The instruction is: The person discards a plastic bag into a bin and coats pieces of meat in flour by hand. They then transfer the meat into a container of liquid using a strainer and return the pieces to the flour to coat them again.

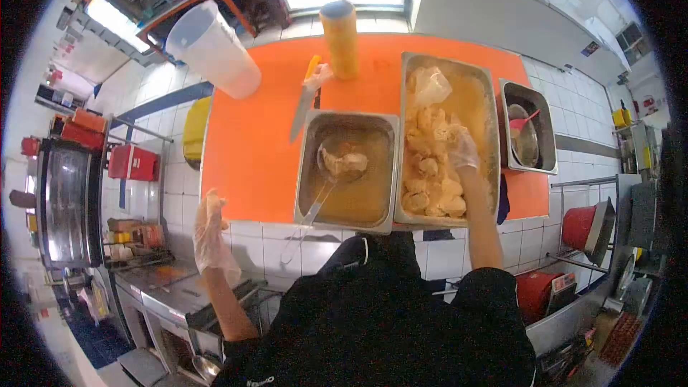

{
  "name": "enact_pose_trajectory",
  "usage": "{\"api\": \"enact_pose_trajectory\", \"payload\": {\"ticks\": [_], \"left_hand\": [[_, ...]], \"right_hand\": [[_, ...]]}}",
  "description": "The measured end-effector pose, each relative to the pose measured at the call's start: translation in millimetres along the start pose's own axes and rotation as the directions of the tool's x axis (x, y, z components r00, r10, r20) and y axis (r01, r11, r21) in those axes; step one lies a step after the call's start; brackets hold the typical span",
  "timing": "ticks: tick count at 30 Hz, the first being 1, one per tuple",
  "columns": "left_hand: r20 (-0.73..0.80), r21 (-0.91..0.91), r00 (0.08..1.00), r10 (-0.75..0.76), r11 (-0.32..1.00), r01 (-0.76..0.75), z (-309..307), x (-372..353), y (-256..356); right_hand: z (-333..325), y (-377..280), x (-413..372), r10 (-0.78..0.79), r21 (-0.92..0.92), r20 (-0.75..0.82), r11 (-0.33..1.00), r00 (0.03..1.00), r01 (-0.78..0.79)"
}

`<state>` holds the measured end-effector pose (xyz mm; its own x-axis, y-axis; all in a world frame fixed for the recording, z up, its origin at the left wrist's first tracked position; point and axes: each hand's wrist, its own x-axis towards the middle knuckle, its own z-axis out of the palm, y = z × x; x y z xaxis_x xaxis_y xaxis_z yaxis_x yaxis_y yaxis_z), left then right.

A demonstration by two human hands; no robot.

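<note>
My left hand (212, 223), in a clear plastic glove, is held off the near left edge of the orange table top (251, 165), its fingers apart and nothing in them. My gloved right hand (464, 149) is in the large metal tray (494, 201), at the breaded pieces (430, 129); its fingertips are too blurred to read. The tray also holds flour-like breading and a clear bag (432, 87). Left of it, a deep metal pan (299, 201) contains cloudy liquid and a long-handled strainer (315, 204) with a pale piece (346, 164) in it.
A knife (302, 111) with a yellow handle lies behind the pan. Beyond stand a yellow cylindrical container (340, 43) and a tall translucent bucket (218, 54). A smaller metal pan (548, 129) at the right holds a bowl and a pink-red utensil (517, 122).
</note>
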<state>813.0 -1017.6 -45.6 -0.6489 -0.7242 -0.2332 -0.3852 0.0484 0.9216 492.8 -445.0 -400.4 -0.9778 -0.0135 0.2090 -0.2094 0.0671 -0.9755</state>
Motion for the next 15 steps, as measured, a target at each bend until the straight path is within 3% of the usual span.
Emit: {"api": "enact_pose_trajectory", "payload": {"ticks": [1, 2, 3, 4, 6, 7, 9, 11, 12, 13, 15], "left_hand": [[-0.008, 0.017, 1.0, -0.019, 1.0, 0.02, -2.0, -0.6, -2.5], [0.056, 0.043, 0.998, -0.003, 0.999, 0.0, 1.3, 1.4, -3.1], [0.111, 0.061, 0.994, 0.016, 0.998, -0.023, 4.0, 3.2, -4.0], [0.087, 0.067, 0.996, 0.009, 0.998, -0.015, 6.0, 3.7, -6.1], [0.147, -0.05, 0.989, 0.008, 0.999, 0.0, 11.9, 4.8, -7.7], [0.142, -0.046, 0.99, 0.007, 0.999, -0.001, 13.4, 4.6, -6.3], [0.156, -0.107, 0.988, -0.009, 0.994, 0.025, 21.3, 3.7, -6.0], [0.161, -0.114, 0.987, 0.001, 0.993, 0.018, 28.2, 3.3, -8.3], [0.154, -0.122, 0.988, 0.011, 0.992, 0.008, 33.0, 4.0, -8.7], [0.194, -0.116, 0.981, 0.017, 0.993, 0.006, 37.9, 4.0, -4.7], [0.189, -0.056, 0.982, 0.028, 0.998, -0.018, 44.7, -1.3, 2.8]], "right_hand": [[-2.8, -3.8, -6.7, -0.167, 0.034, -0.019, 0.985, 0.986, 0.168], [-5.4, -15.5, -0.7, 0.134, 0.397, 0.041, 0.907, 0.99, -0.14], [-7.7, -28.5, 4.9, 0.423, 0.705, 0.098, 0.61, 0.901, -0.363], [0.5, -57.1, 3.1, 0.436, 0.649, 0.084, 0.659, 0.896, -0.382], [40.2, -135.3, -8.5, 0.272, 0.12, 0.065, 0.953, 0.96, -0.279], [63.4, -173.4, -13.8, 0.204, -0.087, 0.094, 0.977, 0.974, -0.196], [107.1, -233.1, -21.9, 0.114, -0.221, 0.227, 0.973, 0.967, -0.063], [152.1, -252.9, -30.2, 0.0, -0.187, 0.39, 0.979, 0.921, 0.08], [173.2, -250.0, -34.0, -0.037, -0.191, 0.445, 0.972, 0.895, 0.135], [195.1, -257.1, -34.5, 0.081, -0.417, 0.481, 0.897, 0.873, 0.147], [238.8, -271.0, -36.6, 0.313, -0.764, 0.529, 0.58, 0.789, 0.282]]}}
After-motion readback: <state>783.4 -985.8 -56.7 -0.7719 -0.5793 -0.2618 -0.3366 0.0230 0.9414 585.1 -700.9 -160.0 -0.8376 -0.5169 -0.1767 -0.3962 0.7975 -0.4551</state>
